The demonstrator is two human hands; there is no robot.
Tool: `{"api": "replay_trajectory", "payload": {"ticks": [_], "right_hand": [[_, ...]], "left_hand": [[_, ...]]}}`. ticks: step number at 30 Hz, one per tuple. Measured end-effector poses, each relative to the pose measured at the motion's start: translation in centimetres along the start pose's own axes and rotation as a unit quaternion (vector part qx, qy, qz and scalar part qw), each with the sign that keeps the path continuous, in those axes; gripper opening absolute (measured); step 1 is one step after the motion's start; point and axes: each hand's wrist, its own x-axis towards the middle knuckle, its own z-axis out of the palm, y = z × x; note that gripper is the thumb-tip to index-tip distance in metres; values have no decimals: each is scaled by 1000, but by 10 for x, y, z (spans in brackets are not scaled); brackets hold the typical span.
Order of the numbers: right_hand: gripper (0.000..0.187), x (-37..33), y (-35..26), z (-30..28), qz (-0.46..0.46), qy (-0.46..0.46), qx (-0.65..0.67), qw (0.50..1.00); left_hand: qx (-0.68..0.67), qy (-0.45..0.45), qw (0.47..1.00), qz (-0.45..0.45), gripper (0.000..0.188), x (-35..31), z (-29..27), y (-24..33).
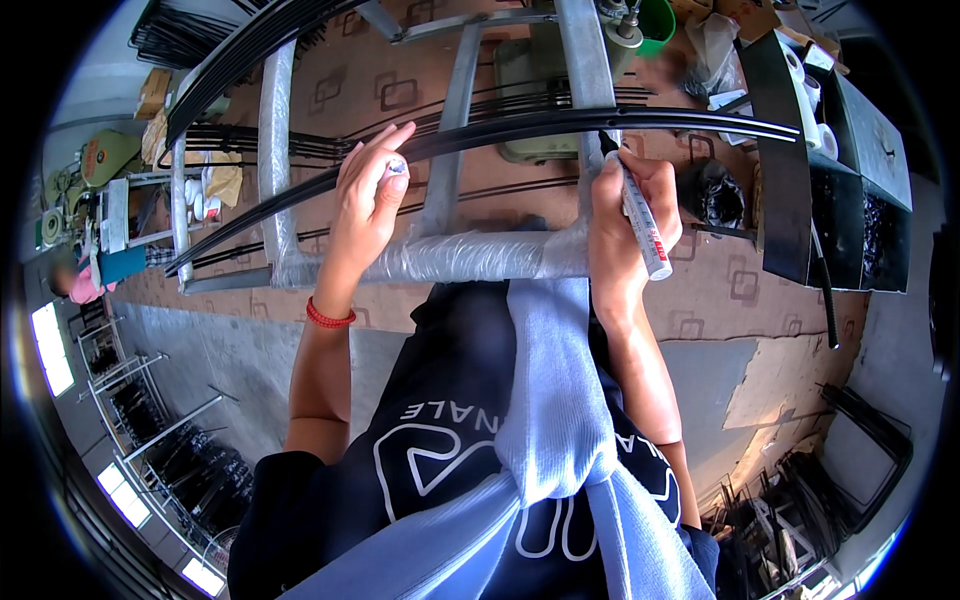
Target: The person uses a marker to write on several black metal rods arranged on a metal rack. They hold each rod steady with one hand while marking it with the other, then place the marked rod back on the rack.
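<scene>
My right hand (630, 215) is closed around a white marker pen (645, 225). The pen's dark tip points up at the black rods (520, 128) and looks to be at their near edge. These long, thin rods lie side by side across a metal frame (440, 258) wrapped in clear film. My left hand (368, 195) is beside the rods further left, its fingers pointing up along them. Between its thumb and forefinger sits a small white cap (397, 167) with a dark hollow end. Whether the fingers also touch the rods is hard to tell.
More black rods (265, 140) lie beyond. A black box-like stand (835, 170) with white rolls is at the right, near a black bag (715, 195). A green machine (108, 155) and a person in pink (88, 285) are far left. Racks of dark parts (175, 440) stand lower left.
</scene>
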Motion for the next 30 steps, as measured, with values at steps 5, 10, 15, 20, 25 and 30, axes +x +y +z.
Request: {"api": "replay_trajectory", "payload": {"ticks": [5,10,15,20,25,30], "right_hand": [[14,2,-2,-2,19,4,-2,1000],[14,3,-5,-3,38,14,6,999],[14,5,-4,-5,38,43,12,998],[12,3,0,-11,-7,80,31,996],[11,7,9,-20,-24,90,36,995],[14,4,20,-17,-92,36,25,995]], "left_hand": [[-4,4,1000,-2,36,1,0,0],[0,8,1000,0,36,1,1,1],[-3,-7,1000,0,35,1,-1,0],[-4,1,1000,-3,23,2,0,3],[3,1,1000,-12,20,0,1,2],[-1,-3,1000,-8,21,0,2,-2]]}}
